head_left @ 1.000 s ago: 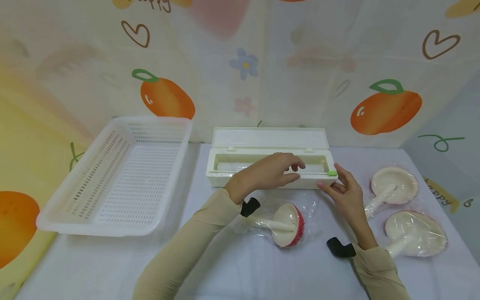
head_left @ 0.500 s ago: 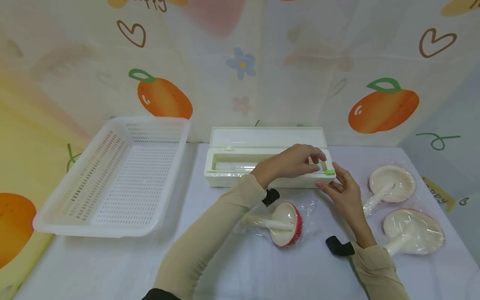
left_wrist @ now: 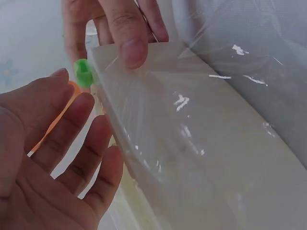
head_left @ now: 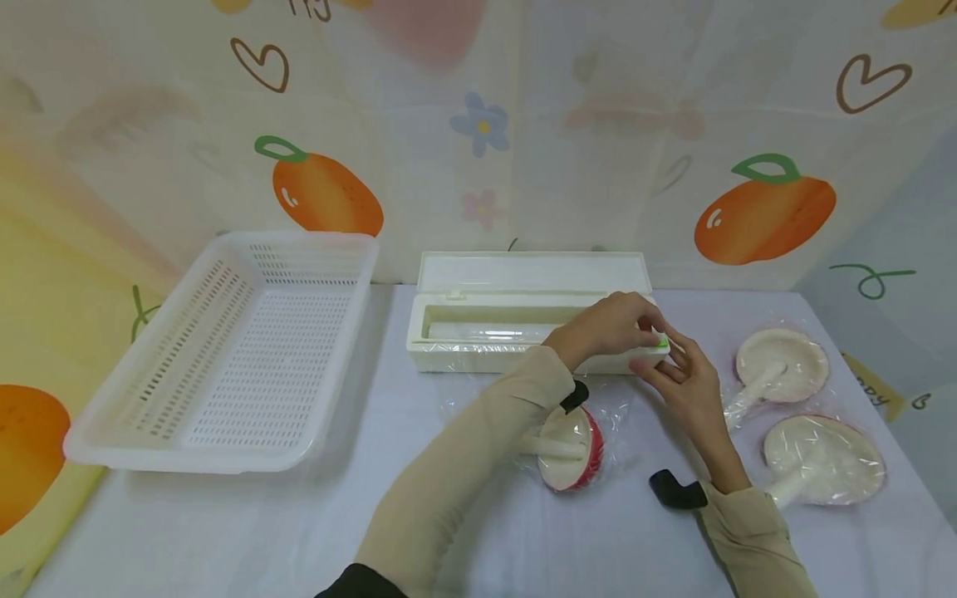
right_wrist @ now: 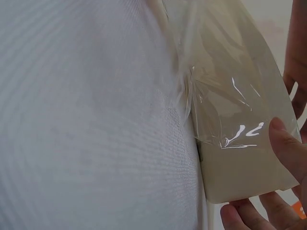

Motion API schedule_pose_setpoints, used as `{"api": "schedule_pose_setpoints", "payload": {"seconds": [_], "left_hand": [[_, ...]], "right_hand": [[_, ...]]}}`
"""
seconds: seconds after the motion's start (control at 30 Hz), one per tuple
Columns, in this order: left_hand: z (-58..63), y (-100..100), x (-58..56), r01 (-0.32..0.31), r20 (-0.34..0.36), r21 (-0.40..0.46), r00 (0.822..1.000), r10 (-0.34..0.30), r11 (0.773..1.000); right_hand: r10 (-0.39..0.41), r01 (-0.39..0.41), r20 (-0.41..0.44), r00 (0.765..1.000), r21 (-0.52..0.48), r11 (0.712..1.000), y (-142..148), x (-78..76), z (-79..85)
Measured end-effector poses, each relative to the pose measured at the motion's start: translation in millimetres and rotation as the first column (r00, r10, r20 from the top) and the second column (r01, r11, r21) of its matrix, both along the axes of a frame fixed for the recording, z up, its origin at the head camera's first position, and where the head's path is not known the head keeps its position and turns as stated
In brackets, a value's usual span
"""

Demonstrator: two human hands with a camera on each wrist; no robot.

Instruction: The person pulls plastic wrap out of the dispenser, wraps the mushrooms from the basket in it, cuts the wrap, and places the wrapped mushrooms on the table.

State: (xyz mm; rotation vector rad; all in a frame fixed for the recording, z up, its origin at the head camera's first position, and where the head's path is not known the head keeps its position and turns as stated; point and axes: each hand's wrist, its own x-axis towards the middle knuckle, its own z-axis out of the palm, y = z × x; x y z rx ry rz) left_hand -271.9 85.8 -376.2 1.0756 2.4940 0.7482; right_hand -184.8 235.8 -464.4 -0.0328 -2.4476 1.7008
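A long white cling film dispenser [head_left: 463, 360] stands at the back of the table with its lid [head_left: 531, 271] raised. Clear film [left_wrist: 192, 120] drapes over its front wall. At the right end of the front edge sits a small green slide cutter [left_wrist: 83, 73]. My right hand [head_left: 686, 378] holds that end, thumb on the front wall and fingers round the side. My left hand [head_left: 607, 325] hovers over the trough near the slide cutter. In the left wrist view its fingers are loosely bent, thumb tip just short of the green piece, nothing between them.
A film-wrapped mushroom-shaped thing [head_left: 571, 453], cream with a red rim and pale stem, lies before the dispenser. Two similar wrapped ones [head_left: 781, 365], [head_left: 826, 461] lie at the right. A white perforated basket [head_left: 224, 459] stands at the left, a patterned cloth [head_left: 538, 183] behind.
My left hand has moved right along the dispenser, from its middle to the green slide cutter. The right hand keeps its hold on the right end.
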Motion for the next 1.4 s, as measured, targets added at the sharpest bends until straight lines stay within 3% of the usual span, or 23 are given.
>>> {"api": "schedule_pose_setpoints", "payload": {"seconds": [0.27,0.77,1.4], "left_hand": [[1.7,11,6.4,-0.077,-0.07,-0.116,0.995,0.069,0.99],[6.9,-11,1.9,-0.036,-0.09,-0.143,0.996,0.023,0.989],[8.1,-60,0.4,-0.041,0.039,-0.089,0.998,0.045,0.995]], "right_hand": [[-0.006,0.006,-0.002,1.0,0.012,1.0,-3,-2.0,2.2],[0.008,-0.009,-0.008,1.0,-0.05,0.999,-6,-2.6,3.7],[-0.025,0.025,0.042,0.999,-0.011,1.0,-1,-0.5,3.2]]}}
